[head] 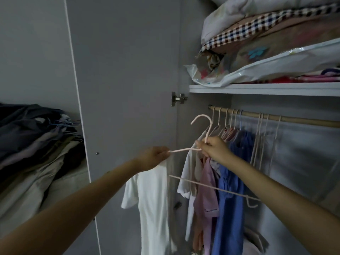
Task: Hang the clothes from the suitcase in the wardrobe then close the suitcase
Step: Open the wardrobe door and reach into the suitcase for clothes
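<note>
We are holding a pale pink wire hanger (201,126) up in front of the open grey wardrobe (127,70). Our right hand (214,147) is curling its fingers round the hanger's neck just below the hook, its grip clamped on the wire, while our left hand (154,156) is pinching the left end of the hanger's arm together with the shoulder of a white short-sleeved T-shirt (150,196). The T-shirt is hanging down from that left grip, in front of the inner face of the wardrobe door, to the left of the clothes on the rail. The hanger's hook is pointing up and left, near the wooden rail (294,118) but not on it. On the rail several garments are hanging: another white top (187,173), a lilac top (207,190) and a blue shirt (231,199), with a few bare pale hangers (261,137) further right. A white shelf (266,88) above the rail is carrying folded bedding (276,43), some of it in a clear plastic bag. To the left of the door, a heap of dark and beige clothes (33,144) is lying with hangers among it.
</note>
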